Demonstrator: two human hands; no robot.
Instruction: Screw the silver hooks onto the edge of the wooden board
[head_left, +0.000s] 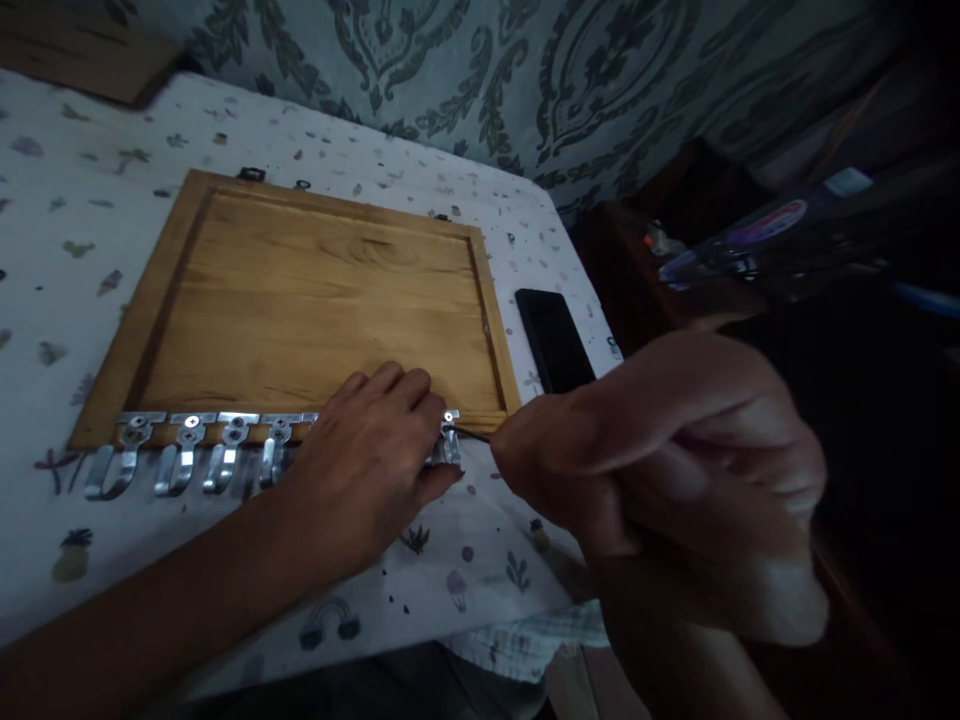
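Note:
A framed wooden board [315, 300] lies flat on a patterned white cloth. Several silver metal hooks [180, 455] are screwed along its near edge. My left hand [367, 460] rests palm down over that edge, its fingers curled onto the rightmost hook [450, 440]. Close to the camera, my right hand [667, 470] is closed around a thin dark tool, likely a screwdriver [471, 434]. The tool's tip touches the screw on that rightmost hook. The tool's handle is hidden inside my fist.
A black phone [553, 338] lies on the cloth just right of the board. The table [90, 250] ends at its right and near edges. Dark furniture with a plastic bottle [765, 235] stands at right. A brown flat piece [82, 60] sits at far left.

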